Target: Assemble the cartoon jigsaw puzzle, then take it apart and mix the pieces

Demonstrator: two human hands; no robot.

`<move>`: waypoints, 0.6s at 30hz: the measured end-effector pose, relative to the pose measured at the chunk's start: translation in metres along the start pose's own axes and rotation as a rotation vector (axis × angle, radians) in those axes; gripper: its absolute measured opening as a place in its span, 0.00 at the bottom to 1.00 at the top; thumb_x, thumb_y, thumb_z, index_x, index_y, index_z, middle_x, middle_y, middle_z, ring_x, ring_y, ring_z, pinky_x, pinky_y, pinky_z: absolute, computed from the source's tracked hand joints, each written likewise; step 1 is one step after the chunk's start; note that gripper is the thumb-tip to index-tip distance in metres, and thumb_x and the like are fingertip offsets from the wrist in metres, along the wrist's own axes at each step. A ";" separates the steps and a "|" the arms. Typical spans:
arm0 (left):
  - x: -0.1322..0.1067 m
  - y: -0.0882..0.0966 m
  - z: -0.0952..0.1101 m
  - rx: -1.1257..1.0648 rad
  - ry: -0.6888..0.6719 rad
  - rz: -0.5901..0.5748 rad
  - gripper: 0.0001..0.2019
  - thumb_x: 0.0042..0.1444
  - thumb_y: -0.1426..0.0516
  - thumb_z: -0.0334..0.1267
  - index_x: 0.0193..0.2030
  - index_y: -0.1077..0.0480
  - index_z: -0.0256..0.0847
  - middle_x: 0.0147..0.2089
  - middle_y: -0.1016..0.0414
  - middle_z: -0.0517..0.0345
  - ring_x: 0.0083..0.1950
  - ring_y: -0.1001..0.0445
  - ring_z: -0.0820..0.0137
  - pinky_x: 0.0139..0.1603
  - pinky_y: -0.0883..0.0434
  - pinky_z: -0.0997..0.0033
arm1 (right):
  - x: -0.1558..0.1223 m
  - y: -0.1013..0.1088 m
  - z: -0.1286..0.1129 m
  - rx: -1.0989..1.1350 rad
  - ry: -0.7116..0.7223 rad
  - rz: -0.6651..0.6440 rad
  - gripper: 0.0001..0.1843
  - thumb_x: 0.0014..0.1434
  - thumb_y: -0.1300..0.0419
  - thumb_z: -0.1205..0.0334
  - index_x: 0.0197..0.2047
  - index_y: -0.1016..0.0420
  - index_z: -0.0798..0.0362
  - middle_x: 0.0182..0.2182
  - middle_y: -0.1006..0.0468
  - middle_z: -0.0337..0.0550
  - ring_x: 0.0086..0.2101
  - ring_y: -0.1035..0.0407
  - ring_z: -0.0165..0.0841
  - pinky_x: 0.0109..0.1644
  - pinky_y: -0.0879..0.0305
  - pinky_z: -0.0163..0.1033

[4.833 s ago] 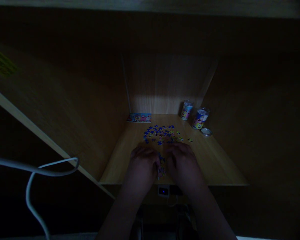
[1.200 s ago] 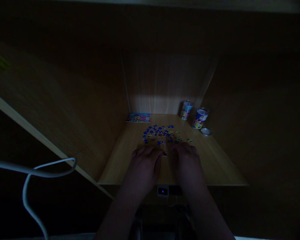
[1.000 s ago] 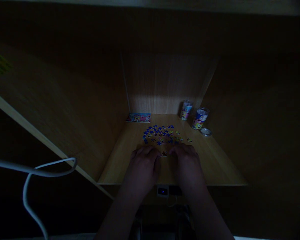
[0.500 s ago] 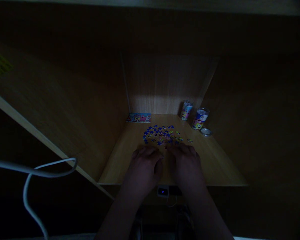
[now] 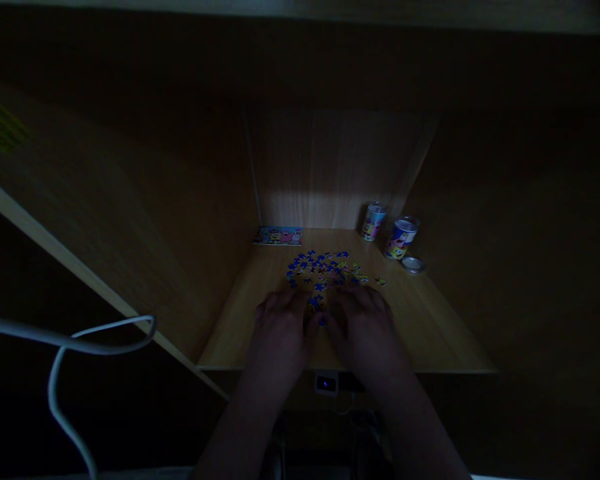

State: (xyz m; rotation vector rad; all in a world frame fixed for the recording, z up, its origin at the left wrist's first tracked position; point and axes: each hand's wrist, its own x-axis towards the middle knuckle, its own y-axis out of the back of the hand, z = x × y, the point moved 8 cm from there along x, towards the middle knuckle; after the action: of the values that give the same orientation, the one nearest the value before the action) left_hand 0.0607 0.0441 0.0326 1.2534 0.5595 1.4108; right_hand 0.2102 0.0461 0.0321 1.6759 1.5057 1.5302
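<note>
The scene is dim. My left hand (image 5: 281, 328) and my right hand (image 5: 363, 325) rest side by side on a light wooden desk (image 5: 430, 327), fingers curled down toward a small cluster of blue puzzle pieces (image 5: 316, 308) between them. What the fingertips grip is too dark to make out. Just beyond the hands lies a loose scatter of blue and yellow puzzle pieces (image 5: 325, 267).
A cartoon picture card (image 5: 279, 235) lies at the back left of the desk. Two printed cans (image 5: 401, 238) stand at the back right with a round lid (image 5: 413, 265) beside them. Wooden walls enclose the desk. A white cable (image 5: 65, 347) loops at the left.
Both hands have shifted slightly left and drawn closer together. A few blue pieces now show between the fingertips, where a single small piece lay a second ago.
</note>
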 end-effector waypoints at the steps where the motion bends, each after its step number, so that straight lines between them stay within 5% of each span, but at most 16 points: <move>1: 0.000 0.000 0.000 0.002 0.000 -0.008 0.16 0.69 0.37 0.40 0.61 0.26 0.42 0.60 0.20 0.45 0.60 0.24 0.48 0.61 0.29 0.44 | 0.000 0.000 0.000 0.008 0.008 -0.010 0.17 0.70 0.38 0.58 0.59 0.20 0.50 0.57 0.20 0.54 0.59 0.31 0.51 0.69 0.38 0.61; 11: 0.000 -0.001 0.002 0.021 -0.024 -0.023 0.11 0.70 0.37 0.41 0.56 0.23 0.43 0.58 0.20 0.47 0.59 0.24 0.50 0.61 0.29 0.45 | 0.001 0.001 0.003 0.200 0.015 0.024 0.02 0.67 0.35 0.65 0.44 0.23 0.50 0.49 0.18 0.49 0.54 0.28 0.45 0.63 0.33 0.53; 18: 0.000 0.000 0.003 -0.002 -0.033 -0.022 0.07 0.69 0.36 0.38 0.52 0.22 0.45 0.54 0.20 0.51 0.57 0.24 0.50 0.57 0.29 0.47 | 0.002 -0.001 0.003 0.315 0.014 -0.009 0.06 0.69 0.38 0.68 0.39 0.23 0.48 0.40 0.17 0.42 0.45 0.25 0.40 0.54 0.30 0.46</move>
State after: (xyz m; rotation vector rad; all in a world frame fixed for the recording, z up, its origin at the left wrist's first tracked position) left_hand 0.0632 0.0426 0.0337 1.2636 0.5477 1.3697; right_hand 0.2118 0.0496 0.0314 1.8254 1.8364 1.3562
